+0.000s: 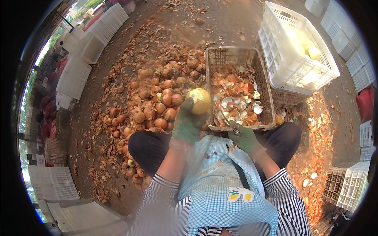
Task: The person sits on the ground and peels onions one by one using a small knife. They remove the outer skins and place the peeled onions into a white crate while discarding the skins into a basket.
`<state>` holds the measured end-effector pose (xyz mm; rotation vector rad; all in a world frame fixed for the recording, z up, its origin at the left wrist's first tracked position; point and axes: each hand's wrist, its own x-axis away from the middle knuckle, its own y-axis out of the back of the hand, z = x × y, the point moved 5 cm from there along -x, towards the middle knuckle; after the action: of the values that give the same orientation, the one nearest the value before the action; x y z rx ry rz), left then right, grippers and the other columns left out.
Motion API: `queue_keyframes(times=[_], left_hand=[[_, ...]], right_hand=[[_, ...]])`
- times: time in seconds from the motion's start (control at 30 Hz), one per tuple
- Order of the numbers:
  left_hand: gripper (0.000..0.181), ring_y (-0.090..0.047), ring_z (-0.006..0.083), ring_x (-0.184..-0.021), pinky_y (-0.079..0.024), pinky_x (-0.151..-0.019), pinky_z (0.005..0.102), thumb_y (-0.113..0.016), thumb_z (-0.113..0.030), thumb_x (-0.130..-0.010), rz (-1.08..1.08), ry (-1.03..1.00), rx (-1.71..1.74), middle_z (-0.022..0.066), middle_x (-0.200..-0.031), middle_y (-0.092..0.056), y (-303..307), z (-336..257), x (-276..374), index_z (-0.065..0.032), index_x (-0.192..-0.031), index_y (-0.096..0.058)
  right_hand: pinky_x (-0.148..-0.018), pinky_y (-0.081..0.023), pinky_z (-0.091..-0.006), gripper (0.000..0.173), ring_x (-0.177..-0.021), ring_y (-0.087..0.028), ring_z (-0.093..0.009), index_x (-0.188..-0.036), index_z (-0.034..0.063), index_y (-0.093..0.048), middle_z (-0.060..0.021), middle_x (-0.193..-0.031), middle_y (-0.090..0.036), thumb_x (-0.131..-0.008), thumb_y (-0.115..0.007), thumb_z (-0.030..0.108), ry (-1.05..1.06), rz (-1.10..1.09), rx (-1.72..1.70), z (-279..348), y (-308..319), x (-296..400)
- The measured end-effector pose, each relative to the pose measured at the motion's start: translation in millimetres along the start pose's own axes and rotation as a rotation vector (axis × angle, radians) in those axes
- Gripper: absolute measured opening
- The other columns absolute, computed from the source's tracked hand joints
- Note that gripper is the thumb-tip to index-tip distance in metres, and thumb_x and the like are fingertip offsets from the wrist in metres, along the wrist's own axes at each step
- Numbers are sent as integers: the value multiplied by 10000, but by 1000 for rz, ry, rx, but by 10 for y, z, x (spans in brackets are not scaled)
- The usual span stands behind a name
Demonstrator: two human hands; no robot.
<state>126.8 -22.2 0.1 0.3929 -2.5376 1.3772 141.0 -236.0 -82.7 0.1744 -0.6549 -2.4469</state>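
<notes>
My left hand [187, 124], in a green glove, holds a large pale yellow onion [200, 101] up beside the left rim of a dirty plastic crate [270, 112]. My right hand [245, 137], also gloved in green, grips a small knife [227, 119] whose blade points up and left over the crate's near edge. Inside that crate lie onion skins and white trimmings [233, 100]. Left of it, a pile of unpeeled brown onions [166, 100] spreads over the ground.
A white plastic crate [313, 79] with peeled onions [314, 53] stands on a brown crate at the right. Loose skins litter the ground [313, 147] on both sides. White crates [73, 76] line the left side, with more at the far right. Red sacks lie beyond them.
</notes>
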Motion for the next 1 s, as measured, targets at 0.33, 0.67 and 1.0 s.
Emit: queue_keyframes(times=[0.33, 0.67, 1.0], left_hand=[[514, -688, 215, -660, -546, -471, 253, -728, -268, -844, -123, -132, -188, 141, -936, -676, 270, 487, 60, 12, -1232, -542], [616, -704, 265, -788, -559, -558, 292, -748, -271, -860, 177, 17, -110, 189, -1089, -667, 109, 269, 294, 11, -1342, -488], [971, -640, 238, -1152, -538, -973, 365, -857, -413, -755, 312, 235, -634, 151, -1342, -589, 45, 293, 385, 47, -1470, -387]], right_hand=[[-601, -507, -338, 307, -620, -615, -210, -1184, 52, -655, -92, -760, -644, -924, -672, 216, -343, 59, -477, 484, -159, 27], [-486, -432, -224, 399, -552, -534, -87, -951, 23, -623, -26, -724, -594, -901, -748, 398, -522, 53, -1005, 404, 126, 269], [-458, -440, -209, 420, -509, -533, -58, -1192, -23, -626, -14, -791, -640, -905, -758, 254, -248, -165, -989, 520, 279, 59]])
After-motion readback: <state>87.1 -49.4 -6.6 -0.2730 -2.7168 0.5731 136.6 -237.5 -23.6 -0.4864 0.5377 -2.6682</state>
